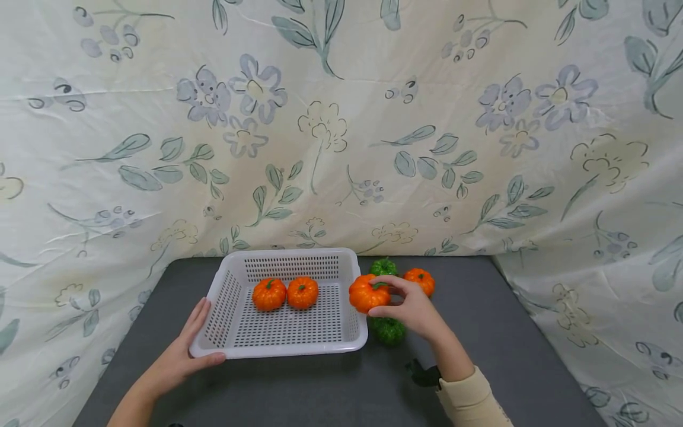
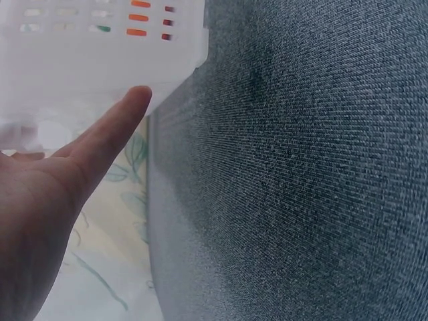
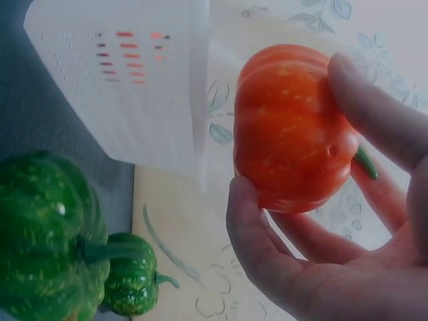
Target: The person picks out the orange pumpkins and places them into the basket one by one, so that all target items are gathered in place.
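Observation:
Thumb and fingers of my right hand [image 1: 408,305] [image 3: 361,221] pinch an orange pumpkin [image 1: 368,294] [image 3: 291,127] with a green stem, held up beside the right rim of a white perforated basket [image 1: 277,351] [image 3: 134,87]. Inside the basket two orange pumpkins, a left one [image 1: 269,295] and a right one [image 1: 302,293], sit side by side. My left hand [image 1: 181,350] [image 2: 60,180] rests against the basket's left front corner, fingers along the side and thumb at the front, fairly straight.
Right of the basket lie a green pumpkin [image 1: 383,267] at the back, another green one [image 1: 388,331] nearer the front, and an orange pumpkin [image 1: 420,281] partly behind my right hand. A dark cloth-covered table [image 1: 299,391] lies beneath; floral fabric [image 1: 341,148] hangs behind.

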{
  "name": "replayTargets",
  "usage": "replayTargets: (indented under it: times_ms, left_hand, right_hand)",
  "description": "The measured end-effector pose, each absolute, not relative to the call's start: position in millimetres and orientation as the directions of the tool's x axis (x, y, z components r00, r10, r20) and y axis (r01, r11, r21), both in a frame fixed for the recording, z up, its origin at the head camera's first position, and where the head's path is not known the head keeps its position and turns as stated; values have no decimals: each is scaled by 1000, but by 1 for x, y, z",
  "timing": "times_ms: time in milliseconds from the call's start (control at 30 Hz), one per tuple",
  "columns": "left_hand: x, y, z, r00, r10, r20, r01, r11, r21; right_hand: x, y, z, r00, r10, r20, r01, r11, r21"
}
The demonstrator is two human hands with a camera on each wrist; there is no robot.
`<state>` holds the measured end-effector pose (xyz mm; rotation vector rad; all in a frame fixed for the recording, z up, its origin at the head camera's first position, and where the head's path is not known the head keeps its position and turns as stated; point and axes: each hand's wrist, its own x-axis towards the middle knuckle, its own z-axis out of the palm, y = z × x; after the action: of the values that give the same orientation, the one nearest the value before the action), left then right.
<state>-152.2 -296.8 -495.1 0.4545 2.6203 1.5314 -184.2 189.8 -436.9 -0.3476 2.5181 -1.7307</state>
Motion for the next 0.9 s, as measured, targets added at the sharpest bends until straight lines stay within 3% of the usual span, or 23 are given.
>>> replayTargets:
  times_ms: [900]
  left_hand:
    - [-154, -298, -497, -961, 274, 48, 176, 464, 868]
  right_hand:
    - [-183, 155, -433, -946, -310, 90, -197, 334, -922]
